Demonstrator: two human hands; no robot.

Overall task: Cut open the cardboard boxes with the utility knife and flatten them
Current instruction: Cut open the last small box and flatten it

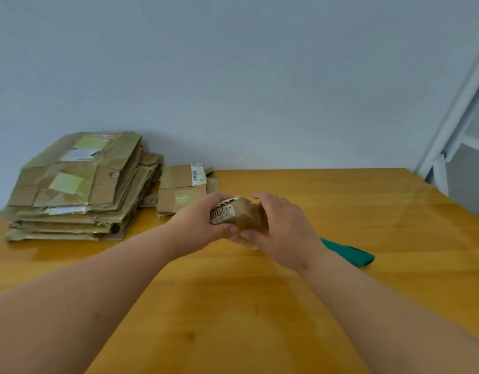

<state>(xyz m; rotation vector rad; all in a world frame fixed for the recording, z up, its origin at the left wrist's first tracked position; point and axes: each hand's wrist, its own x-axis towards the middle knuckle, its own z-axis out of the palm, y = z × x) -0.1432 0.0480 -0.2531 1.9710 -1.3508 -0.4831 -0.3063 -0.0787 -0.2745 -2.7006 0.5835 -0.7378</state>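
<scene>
Head view shows a small cardboard box [239, 213], brown and creased, with a white label printed in red, held just above the table [368, 211] between both hands. The left hand [203, 221] wraps the labelled end, fingers curled over the top and thumb beneath, so its grip is closed on the box. The right hand [281, 228] cups the other end, fingers bent over the far side and thumb pressing the near edge, likewise gripping it. The box looks already partly crushed; whether its seams are cut cannot be told.

Judging by its size and wrinkled skin, the box is light and soft, likely to buckle under finger pressure, not resist. Holding it by the two ends, as now, seems the sensible hold for squeezing it flat; the taped patches may be slick.

Just right of the box, partly hidden under the right wrist, lies a green utility knife [351, 255] on the table, untouched. Behind the box and to its left rests a flattened piece [179, 190] with a barcode label. Further left of the box stands a stack of flattened boxes [76, 190], pushed against the grey wall [233, 76].
</scene>
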